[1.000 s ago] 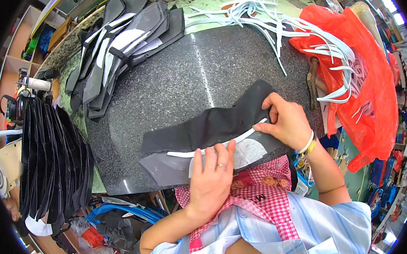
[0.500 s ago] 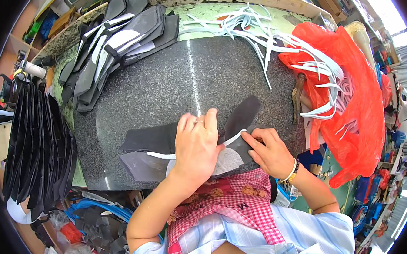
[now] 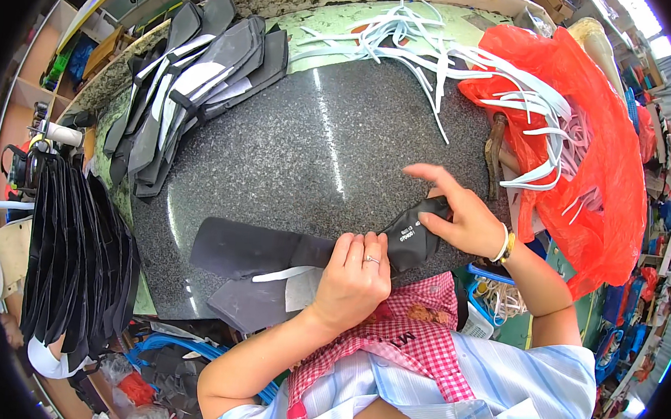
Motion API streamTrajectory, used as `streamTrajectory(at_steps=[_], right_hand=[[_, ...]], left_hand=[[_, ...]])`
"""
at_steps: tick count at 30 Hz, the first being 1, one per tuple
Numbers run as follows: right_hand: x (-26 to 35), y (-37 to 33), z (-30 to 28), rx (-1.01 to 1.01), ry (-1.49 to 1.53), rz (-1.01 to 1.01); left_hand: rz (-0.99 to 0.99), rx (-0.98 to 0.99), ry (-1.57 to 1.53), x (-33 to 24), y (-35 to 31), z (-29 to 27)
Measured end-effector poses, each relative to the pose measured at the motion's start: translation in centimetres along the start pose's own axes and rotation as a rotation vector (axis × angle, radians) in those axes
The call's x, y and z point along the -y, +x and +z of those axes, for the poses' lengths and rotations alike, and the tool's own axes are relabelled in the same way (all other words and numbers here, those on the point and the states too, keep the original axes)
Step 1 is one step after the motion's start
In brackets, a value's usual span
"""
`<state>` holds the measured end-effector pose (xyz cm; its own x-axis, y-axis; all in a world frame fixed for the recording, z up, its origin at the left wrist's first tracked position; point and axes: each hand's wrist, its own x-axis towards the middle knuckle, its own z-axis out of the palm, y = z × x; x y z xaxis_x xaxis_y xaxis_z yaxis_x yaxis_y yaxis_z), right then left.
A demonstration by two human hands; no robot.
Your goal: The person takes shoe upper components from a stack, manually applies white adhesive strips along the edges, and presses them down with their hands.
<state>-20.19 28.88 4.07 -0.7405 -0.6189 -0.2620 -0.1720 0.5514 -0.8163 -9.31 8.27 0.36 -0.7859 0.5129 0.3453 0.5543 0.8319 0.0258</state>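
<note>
In front of me lies a black, flat shoe-upper piece with a white strip along its inner edge and a pale patch beside it. My left hand has its fingers bent and pressed together on the piece's middle, gripping it there. The piece's right-hand flap, with white print, is folded over toward me. Over that flap my right hand is spread, index finger stretched out and thumb resting at the flap's edge. The other right fingers are partly hidden.
Stacked dark cut pieces lie at the far left of the speckled black slab. White strips trail across the back to a red plastic bag at right. Black pieces hang at left. A short wooden stick lies near the bag.
The right-hand flap has been folded over toward me, covering the white strip there. My left hand has moved right and nearer; my right hand has come off the strip and opened.
</note>
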Motion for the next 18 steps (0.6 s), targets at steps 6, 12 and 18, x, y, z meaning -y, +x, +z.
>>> streamTrajectory(at_steps=[6,12,18], right_hand=[[-0.7,-1.3,0.0,0.106,-0.781,-0.397],[1.5,-0.7,0.6,0.160,-0.094,-0.466],[-1.1,-0.7,4.4,0.178,-0.428,-0.502]], left_hand=[[-0.040,0.078,-0.021,0.0,0.0,-0.5],[-0.081,0.089,-0.074,0.0,0.6,-0.5],[0.118,-0.190,0.064,1.4,-4.6,-4.7]])
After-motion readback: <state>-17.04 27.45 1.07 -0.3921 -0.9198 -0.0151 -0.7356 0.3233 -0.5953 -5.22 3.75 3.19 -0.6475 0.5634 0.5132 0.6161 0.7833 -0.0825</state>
